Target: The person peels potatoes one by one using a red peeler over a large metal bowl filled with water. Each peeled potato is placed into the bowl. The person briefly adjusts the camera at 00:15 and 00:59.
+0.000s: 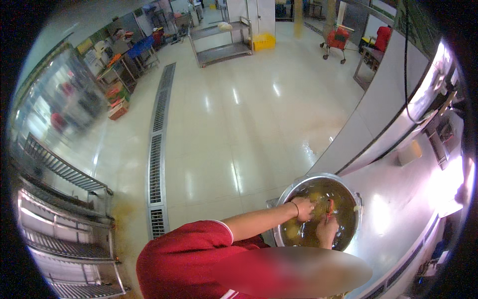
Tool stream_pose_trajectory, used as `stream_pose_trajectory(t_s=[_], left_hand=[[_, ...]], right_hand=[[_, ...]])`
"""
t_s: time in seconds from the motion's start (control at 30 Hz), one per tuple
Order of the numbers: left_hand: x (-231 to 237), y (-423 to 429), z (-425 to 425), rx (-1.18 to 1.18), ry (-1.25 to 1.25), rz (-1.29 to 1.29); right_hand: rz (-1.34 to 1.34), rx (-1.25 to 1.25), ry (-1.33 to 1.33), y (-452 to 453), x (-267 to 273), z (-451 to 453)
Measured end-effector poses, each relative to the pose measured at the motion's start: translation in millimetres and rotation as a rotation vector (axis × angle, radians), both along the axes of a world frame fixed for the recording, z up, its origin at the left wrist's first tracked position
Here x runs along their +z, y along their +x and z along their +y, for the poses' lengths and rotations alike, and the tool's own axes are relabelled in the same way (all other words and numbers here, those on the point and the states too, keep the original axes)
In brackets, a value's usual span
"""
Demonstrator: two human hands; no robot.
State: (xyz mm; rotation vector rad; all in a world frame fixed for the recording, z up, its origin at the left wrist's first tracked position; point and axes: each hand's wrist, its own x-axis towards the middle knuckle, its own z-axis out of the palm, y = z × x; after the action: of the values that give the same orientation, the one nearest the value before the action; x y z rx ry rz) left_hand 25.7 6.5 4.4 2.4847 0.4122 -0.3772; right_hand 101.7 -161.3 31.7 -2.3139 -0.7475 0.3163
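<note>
A large round metal pot (282, 239) full of brownish water stands before me at the lower right. Yellowish lumps (292, 230), perhaps peeled vegetables, lie in the water. My left hand (304, 208), with a dark band at the wrist, reaches down at the pot's left side; its fingertips are at the water and what they touch cannot be made out. My right hand (327, 228) is closed around a red-handled tool (330, 206), perhaps a peeler or knife, over the middle of the pot. A blurred oval hides part of my right arm.
A metal counter (377, 209) adjoins the pot on the right, with a pale container (409, 153) farther up. Slatted metal racks (71, 246) stand at lower left. A floor drain grating (156, 168) runs lengthwise. Beyond are a steel trolley (224, 56), a yellow crate (264, 42) and several distant people.
</note>
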Motion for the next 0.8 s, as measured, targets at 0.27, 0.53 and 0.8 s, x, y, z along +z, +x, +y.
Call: stream_pose_trajectory(t_s=[0.27, 0.53, 0.8], left_hand=[[35.5, -9.4, -6.9, -0.043, -0.164, -0.073], [22.0, -7.1, -13.3, -0.076, -0.161, -0.183], [-4.8, -4.0, -13.1, -0.012, -0.379, -0.251]], right_hand=[[0.015, 0.163, 0.357, -20.1, 19.5, 23.0], [0.041, 0.031, 0.298, -11.1, 10.0, 16.4], [-0.189, 0.146, -0.073, 5.8, -25.5, -20.1]])
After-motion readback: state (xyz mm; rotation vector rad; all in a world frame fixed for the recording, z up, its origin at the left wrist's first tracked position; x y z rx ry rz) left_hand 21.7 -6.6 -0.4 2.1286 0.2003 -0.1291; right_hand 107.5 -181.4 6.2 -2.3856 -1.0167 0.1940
